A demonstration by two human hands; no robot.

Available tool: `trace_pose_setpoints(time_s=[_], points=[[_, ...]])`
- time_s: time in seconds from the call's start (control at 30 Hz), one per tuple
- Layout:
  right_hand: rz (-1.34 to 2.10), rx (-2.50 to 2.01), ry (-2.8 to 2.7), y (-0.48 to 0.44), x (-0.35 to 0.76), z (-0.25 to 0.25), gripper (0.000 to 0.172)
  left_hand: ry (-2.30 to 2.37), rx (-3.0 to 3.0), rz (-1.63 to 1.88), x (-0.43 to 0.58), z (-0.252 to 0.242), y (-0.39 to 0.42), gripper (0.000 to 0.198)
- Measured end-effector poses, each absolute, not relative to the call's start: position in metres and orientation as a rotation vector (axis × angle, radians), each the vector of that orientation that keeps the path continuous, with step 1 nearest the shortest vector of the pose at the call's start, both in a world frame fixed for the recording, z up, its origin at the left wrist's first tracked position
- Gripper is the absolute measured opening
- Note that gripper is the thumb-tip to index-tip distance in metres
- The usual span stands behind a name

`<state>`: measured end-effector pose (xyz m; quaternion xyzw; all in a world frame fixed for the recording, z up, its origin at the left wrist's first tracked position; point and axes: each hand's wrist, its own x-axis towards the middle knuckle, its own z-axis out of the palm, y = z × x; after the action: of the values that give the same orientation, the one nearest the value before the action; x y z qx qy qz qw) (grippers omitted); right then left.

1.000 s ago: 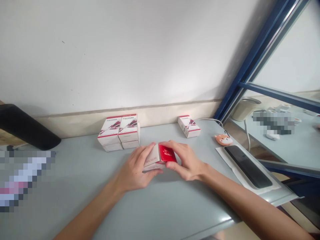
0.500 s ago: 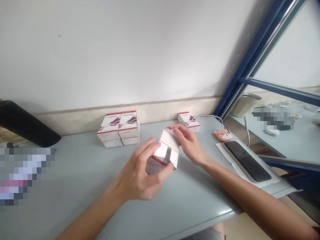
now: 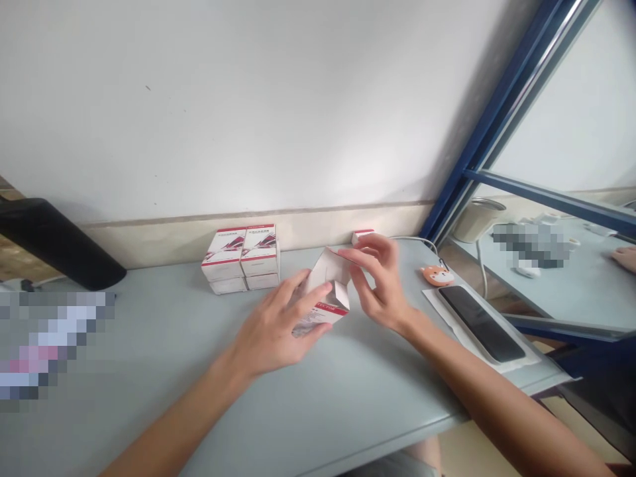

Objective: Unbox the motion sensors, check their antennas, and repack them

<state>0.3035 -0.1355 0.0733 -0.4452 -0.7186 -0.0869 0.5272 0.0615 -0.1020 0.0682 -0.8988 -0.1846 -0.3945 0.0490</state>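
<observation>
A small white cardboard box (image 3: 330,310) with a red stripe is tilted above the table, its top open. My left hand (image 3: 271,324) is closed around the box from the left, fingers on its near side and edge. The raised lid flap (image 3: 324,268) stands up at the back, and the fingers of my right hand (image 3: 380,285) pinch its upper right edge. A dark gap shows under the lid; what lies inside cannot be made out. Several matching boxes (image 3: 223,270) are stacked against the wall, left of my hands. Another box (image 3: 361,234) is mostly hidden behind my right hand.
A black phone (image 3: 481,323) lies on a white sheet at the right, below an orange animal-faced case (image 3: 437,275). A black cylinder (image 3: 74,245) leans at the left. Beyond the blue frame (image 3: 501,126), another person's hand (image 3: 625,258) rests on a table.
The box has turned so its printed side faces me, and its lid flap stands higher. My left fingers have closed nearer to it. My right hand has shifted slightly right and now covers the box behind.
</observation>
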Motion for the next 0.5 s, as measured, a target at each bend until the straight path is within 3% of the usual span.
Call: trace_pose_setpoints(time_s=[0.1, 0.2, 0.37, 0.5], points=[[-0.418, -1.058, -1.710, -0.137, 0.307, 0.070, 0.050, -0.590, -2.680, -1.243, 0.060, 0.063, -0.094, 0.071], [-0.506, -1.061, -1.854, -0.139, 0.308, 0.070, 0.046, -0.550, -2.643, -1.216, 0.058, 0.061, -0.088, 0.064], [-0.332, -1.114, -1.998, -0.141, 0.307, 0.076, 0.021, -0.534, -2.615, -1.239, 0.055, 0.063, -0.083, 0.042], [-0.261, -1.260, -1.873, -0.136, 0.304, 0.073, 0.019, -0.650, -2.618, -1.263, 0.053, 0.062, -0.079, 0.026]])
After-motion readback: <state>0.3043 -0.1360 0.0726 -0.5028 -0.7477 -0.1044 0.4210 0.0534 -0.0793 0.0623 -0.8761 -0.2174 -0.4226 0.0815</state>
